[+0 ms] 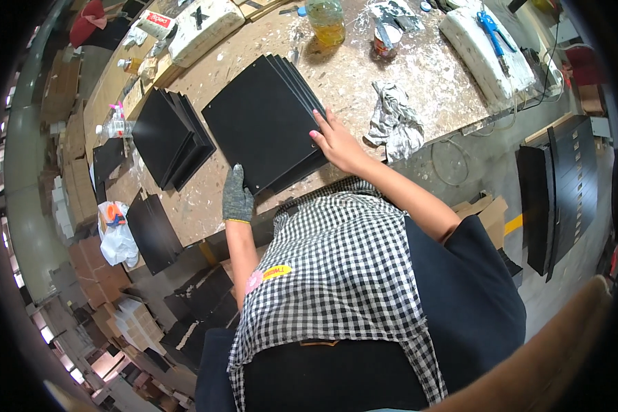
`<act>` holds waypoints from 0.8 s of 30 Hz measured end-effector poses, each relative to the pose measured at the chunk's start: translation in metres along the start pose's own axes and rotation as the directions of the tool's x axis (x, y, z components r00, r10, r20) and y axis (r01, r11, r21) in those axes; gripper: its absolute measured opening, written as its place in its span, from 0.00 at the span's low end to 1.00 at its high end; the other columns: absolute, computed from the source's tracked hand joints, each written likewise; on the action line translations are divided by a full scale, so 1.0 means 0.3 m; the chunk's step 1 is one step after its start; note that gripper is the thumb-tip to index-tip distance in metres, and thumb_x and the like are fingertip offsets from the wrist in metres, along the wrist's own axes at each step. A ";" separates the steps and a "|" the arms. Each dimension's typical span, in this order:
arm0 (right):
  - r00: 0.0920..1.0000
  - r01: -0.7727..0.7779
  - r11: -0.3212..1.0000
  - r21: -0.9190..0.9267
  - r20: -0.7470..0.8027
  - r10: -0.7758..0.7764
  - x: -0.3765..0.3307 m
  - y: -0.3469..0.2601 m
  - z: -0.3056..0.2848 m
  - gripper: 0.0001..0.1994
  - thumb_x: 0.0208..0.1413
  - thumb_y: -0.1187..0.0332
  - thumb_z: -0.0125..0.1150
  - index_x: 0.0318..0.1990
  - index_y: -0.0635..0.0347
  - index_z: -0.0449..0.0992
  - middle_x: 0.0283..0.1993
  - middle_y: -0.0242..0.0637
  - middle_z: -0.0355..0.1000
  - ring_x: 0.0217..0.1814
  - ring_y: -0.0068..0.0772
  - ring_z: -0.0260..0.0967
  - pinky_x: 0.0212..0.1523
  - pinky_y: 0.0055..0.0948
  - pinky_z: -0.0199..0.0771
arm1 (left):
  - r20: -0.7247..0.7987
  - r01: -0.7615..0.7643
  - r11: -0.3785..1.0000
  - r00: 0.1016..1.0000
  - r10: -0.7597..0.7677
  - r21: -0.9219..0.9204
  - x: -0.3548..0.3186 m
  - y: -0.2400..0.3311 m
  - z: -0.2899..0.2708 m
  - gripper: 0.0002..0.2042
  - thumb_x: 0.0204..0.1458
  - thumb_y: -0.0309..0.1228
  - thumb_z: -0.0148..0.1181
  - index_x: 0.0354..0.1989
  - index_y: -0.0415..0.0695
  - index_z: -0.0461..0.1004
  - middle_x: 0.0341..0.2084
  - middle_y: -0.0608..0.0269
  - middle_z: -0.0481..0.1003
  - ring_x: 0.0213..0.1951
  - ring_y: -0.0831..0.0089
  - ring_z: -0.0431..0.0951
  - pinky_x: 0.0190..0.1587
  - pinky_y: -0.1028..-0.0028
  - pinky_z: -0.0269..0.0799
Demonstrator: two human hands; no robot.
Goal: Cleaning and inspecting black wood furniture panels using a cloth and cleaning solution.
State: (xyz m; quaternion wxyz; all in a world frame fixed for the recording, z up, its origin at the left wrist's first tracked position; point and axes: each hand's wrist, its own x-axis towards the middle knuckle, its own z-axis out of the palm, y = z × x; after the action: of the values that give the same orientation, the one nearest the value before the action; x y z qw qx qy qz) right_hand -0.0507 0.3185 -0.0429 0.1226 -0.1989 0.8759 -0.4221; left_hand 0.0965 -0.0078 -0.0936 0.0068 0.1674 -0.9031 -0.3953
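A stack of flat black panels [261, 117] lies on the worktable before me, its sheets slightly fanned at the far right side. My left hand [237, 199], in a grey knitted glove, grips the near left corner of the stack, partly hiding its fingers. At the right edge, my bare right hand [340, 144] is closed against the panels, with fingertips over the rim. A second group of black panels [161, 137] sits to the left, loosely stacked and skewed. More black panels [152, 230] rest at the table's left edge.
The paint-spattered worktable [213, 51] holds a jar of yellow liquid [325, 24], an open can [386, 41], a crumpled rag [395, 122] and a blue-handled tool [491, 31] on a white block. A white plastic bag [118, 237] hangs at left. Dark panels [559, 192] stand at right.
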 end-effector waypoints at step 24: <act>0.992 0.126 0.911 0.393 -0.042 -0.119 0.432 0.044 0.022 0.30 0.71 0.54 0.41 0.70 0.71 0.56 0.74 0.58 0.52 0.79 0.50 0.46 0.76 0.35 0.44 | -0.018 0.051 0.930 0.998 -0.061 -0.363 0.251 0.059 -0.115 0.17 0.69 0.27 0.42 0.62 0.36 0.67 0.57 0.55 0.73 0.57 0.68 0.73 0.63 0.74 0.67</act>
State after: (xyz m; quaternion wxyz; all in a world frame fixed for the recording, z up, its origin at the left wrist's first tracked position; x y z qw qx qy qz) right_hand -0.1668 0.2629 -0.0635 0.1260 -0.2212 0.7596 -0.5985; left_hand 0.0250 -0.0445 -0.0663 0.0393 0.1947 -0.8093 -0.5528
